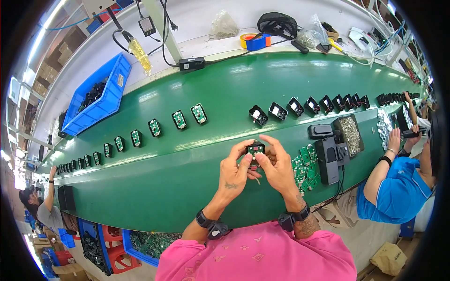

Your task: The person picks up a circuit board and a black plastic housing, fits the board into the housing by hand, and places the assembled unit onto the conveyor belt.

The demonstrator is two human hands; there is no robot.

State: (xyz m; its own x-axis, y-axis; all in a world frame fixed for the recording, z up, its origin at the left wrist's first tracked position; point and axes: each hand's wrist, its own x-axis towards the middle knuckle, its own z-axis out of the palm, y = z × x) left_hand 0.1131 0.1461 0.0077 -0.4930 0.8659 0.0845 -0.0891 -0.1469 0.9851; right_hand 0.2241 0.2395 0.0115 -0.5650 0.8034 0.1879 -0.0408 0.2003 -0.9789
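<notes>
Between my two hands, above the near strip of the green bench, is a small black housing with a green circuit board in it. My left hand grips its left side, the thumb resting on the board. From the other side my right hand holds it too, with its thumb pressed on the board's lower part. Something red shows just under the thumbs, too small to make out. Close to my right hand lies a pile of loose green circuit boards. Beyond my hands stand black housings in a row, their insides facing up.
Housings fitted with boards line the bench leftward. A blue crate of black parts sits far left. Right of the board pile are a black device and a tray of small metal parts. A co-worker in blue sits at right.
</notes>
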